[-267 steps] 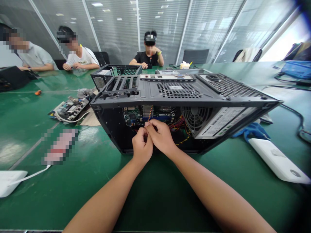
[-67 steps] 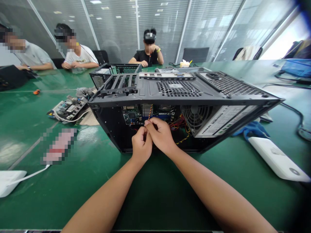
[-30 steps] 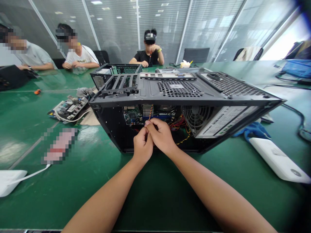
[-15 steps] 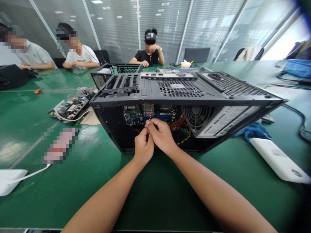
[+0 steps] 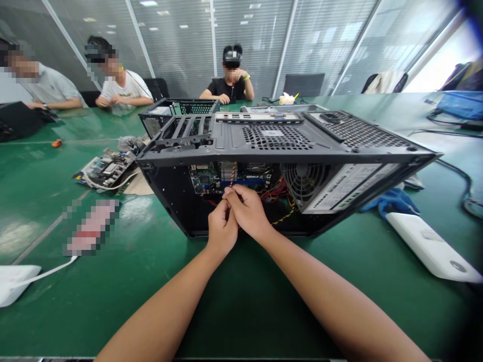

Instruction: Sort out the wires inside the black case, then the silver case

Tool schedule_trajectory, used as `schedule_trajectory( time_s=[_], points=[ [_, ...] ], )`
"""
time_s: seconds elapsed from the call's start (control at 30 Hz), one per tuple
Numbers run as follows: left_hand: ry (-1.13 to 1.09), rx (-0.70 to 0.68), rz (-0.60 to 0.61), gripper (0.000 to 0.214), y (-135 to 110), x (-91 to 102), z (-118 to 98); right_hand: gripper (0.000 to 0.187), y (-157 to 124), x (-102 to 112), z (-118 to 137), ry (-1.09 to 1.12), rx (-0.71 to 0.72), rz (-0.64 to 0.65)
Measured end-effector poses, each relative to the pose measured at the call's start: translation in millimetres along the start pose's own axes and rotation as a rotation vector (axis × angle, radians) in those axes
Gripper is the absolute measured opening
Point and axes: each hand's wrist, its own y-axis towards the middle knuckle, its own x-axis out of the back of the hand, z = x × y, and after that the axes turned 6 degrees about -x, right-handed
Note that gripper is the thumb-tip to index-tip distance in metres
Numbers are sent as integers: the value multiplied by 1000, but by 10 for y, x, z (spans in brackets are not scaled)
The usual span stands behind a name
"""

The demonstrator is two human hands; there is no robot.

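Observation:
A black computer case (image 5: 226,158) stands in front of me with its open side facing me. From its inside a thin twisted orange-and-black cable (image 5: 233,173) runs down to my fingertips. My right hand (image 5: 251,211) pinches the cable's lower part, and my left hand (image 5: 222,225) is closed against it, fingertips meeting at the same spot. The cable's end is hidden by my fingers. Behind them sits a green motherboard (image 5: 206,180). The power supply (image 5: 339,191) with its fan grille is at the right, near bundled red and yellow wires (image 5: 274,192).
Left of the case lie a loose circuit board (image 5: 109,168), a blurred-out phone (image 5: 92,226) and a white charger (image 5: 17,281). To the right are a blue cloth (image 5: 400,202) and a white power bank (image 5: 430,246). Another open case (image 5: 198,106) stands behind; three people sit across the green table (image 5: 151,322).
The whole view has shifted very slightly to the left. Both hands keep their closed hold at the cable, with hardly any visible movement.

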Motion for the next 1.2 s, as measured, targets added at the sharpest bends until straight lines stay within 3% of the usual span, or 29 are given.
schedule_trajectory(
  time_s=[0.9,1.2],
  points=[
    [-25,19,11,22,5,-7,-6,27,6,39,45,8,-1,8],
    [-8,-7,-51,21,-2,16,-44,29,3,45,45,-13,11,6]
  ],
)
